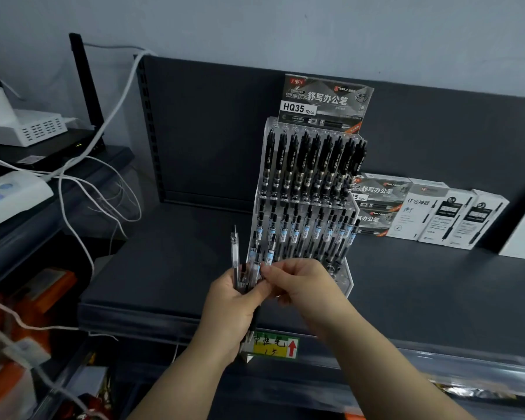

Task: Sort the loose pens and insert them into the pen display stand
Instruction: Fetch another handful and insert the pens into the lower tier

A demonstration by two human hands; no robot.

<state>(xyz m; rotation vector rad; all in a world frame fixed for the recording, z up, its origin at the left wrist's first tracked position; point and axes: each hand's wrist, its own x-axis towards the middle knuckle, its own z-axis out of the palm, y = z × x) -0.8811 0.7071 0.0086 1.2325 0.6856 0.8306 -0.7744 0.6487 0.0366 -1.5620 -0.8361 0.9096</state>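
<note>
Left hand (229,301) grip closed around bundle of pens (236,262); right hand (297,278) pinching one pen from it. Acrylic display stand (344,269) just beyond grip. Next: free lower slot, insert tip-down.

A: Pen display stand (350,277)? 
B: Clear, tiered, upright on the shelf; black pens (308,165) fill the upper row, blue-labelled ones below.

A: Loose pens (236,259)? 
B: Transparent-barrelled bundle, roughly upright, just before the stand.
</note>
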